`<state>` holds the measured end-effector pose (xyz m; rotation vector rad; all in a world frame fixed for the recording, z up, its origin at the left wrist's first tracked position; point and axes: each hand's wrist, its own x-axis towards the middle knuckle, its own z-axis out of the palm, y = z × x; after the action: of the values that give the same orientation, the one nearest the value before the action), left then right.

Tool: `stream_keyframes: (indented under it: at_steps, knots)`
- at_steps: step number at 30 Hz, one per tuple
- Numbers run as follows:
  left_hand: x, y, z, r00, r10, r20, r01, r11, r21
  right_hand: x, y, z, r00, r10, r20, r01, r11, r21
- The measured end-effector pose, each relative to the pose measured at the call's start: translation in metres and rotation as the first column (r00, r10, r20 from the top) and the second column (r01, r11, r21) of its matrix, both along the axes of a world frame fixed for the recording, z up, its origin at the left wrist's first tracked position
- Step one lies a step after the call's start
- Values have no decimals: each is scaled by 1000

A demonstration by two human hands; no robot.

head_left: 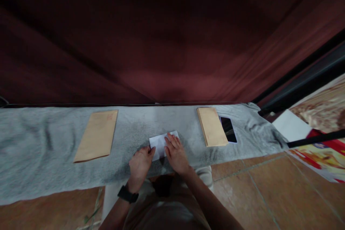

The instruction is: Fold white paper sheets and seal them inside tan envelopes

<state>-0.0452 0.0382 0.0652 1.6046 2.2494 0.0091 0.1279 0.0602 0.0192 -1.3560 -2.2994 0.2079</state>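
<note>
A small folded white paper [161,142] lies on a grey cloth [40,151] in front of me. My right hand [175,153] lies flat on the paper's right part, fingers stretched out. My left hand [140,163], with a black watch at the wrist, has curled fingers pinching the paper's lower left edge. A single brown envelope [97,135] lies to the left of the hands. A stack of brown envelopes [212,126] lies to the right.
A dark phone [228,129] lies face up beside the envelope stack. A dark red curtain [161,43] hangs behind the cloth. At the right are a black bar [315,138], a white sheet [291,125] and a colourful printed sheet [323,158] on the tiled floor [256,194].
</note>
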Motion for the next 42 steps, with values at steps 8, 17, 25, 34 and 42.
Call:
stream_keyframes:
  at_steps: [8,17,25,34,42]
  knots:
    - [8,0,-9,987,-149,-64,162,922,353,-7,-8,-15,995,-9,99,12,999,-29]
    - [43,-4,-61,933,-338,-120,347,763,545,-4,-9,-18,976,17,218,-14,1000,-18]
    - [29,-11,-60,946,-282,-158,323,799,508,11,0,-20,982,-122,141,121,993,14]
    - [17,-20,-57,960,-242,-141,280,829,484,42,6,-17,971,-178,158,174,984,38]
    - [12,-21,-54,955,-248,-165,297,824,482,23,7,1,985,-160,70,158,987,38]
